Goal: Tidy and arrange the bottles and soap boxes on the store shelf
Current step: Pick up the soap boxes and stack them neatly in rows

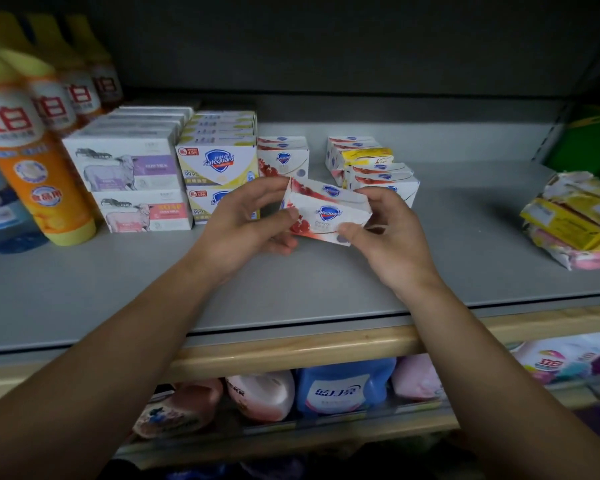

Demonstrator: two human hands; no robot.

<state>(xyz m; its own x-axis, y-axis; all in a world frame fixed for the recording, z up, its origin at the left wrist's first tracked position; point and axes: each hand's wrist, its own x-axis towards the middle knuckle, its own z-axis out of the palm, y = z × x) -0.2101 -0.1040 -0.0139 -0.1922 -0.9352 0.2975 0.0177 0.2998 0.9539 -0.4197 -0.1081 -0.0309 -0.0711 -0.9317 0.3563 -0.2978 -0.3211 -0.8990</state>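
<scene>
I hold a white and red Safeguard soap box (326, 211) above the grey shelf (222, 299) with both hands. My left hand (253, 220) grips its left end; my right hand (388, 233) grips its right end, thumb on the front. Behind it stands a stack of the same red boxes (283, 155). A loose, crooked heap of red and yellow boxes (371, 164) lies to the right. Yellow Safeguard boxes (219, 164) and sheep-printed boxes (129, 168) are stacked at the left. Orange and yellow bottles (39, 161) stand in a row at the far left.
A blue bottle (0, 209) stands at the left edge. A crumpled pile of yellow and pink packets (575, 220) lies at the right, a green pack (589, 140) behind it. Detergent jugs (343, 386) fill the lower shelf under the wooden rail (291, 351).
</scene>
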